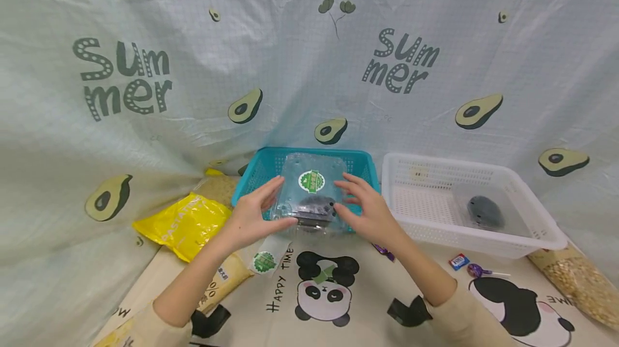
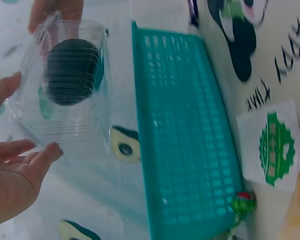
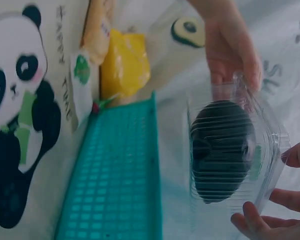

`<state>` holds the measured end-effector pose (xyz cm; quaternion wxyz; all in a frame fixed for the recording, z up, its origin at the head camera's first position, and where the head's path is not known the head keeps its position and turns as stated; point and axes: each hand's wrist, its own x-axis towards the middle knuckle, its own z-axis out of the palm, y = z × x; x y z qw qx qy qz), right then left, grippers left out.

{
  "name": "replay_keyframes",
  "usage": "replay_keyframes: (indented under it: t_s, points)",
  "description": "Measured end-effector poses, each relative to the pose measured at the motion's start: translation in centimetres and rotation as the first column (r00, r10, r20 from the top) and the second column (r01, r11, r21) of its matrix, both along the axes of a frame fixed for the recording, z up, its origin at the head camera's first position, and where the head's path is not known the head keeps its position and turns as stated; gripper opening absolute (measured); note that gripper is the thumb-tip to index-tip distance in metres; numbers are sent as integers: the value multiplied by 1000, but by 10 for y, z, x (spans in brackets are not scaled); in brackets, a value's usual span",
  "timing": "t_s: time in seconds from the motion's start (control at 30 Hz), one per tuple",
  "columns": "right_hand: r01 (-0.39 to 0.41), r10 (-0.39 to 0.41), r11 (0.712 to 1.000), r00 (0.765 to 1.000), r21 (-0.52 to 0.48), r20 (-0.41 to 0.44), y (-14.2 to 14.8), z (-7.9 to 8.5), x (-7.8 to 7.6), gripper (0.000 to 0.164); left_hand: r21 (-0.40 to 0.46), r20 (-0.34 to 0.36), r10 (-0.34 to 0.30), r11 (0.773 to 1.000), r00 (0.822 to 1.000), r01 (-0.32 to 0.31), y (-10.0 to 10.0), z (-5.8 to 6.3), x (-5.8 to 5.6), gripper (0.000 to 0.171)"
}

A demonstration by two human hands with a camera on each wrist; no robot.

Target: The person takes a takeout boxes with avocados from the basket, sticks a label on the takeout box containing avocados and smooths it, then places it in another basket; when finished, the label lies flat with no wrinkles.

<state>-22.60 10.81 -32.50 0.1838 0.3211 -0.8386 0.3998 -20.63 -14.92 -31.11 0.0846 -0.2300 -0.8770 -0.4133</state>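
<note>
Between both hands is a clear plastic clamshell box (image 1: 314, 161) with a round green-and-white sticker (image 1: 311, 181) on its lid. A dark oval object (image 3: 222, 150) lies inside; its kind is not plain. My left hand (image 1: 253, 218) grips the box's left side, thumb at the near edge. On the opposite side, my right hand (image 1: 367, 210) holds it by the edge with spread, bent fingers. The box is tilted and held above the teal basket (image 2: 185, 125), whose slotted bottom shows in the wrist views.
Right of the teal basket stands a white basket (image 1: 464, 237) holding another clear box with a dark oval object (image 1: 485, 211). A yellow bag (image 1: 191, 226) lies at left. A lollipop (image 1: 476, 270), a small wrapped candy (image 1: 458, 261) and a grain bag (image 1: 580, 277) lie at right.
</note>
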Motion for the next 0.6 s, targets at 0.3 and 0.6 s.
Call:
replay_keyframes:
  t_s: [0.3,0.6]
  points:
    - [27,-34,998,993,64,111,-45,-10,-73,43,99,159,143,982,977,-160,-28,-7,-54,63]
    - [20,-56,989,968,146,243,-72,-31,-104,43,-21,163,226,974,960,-226,-39,-28,-74,57]
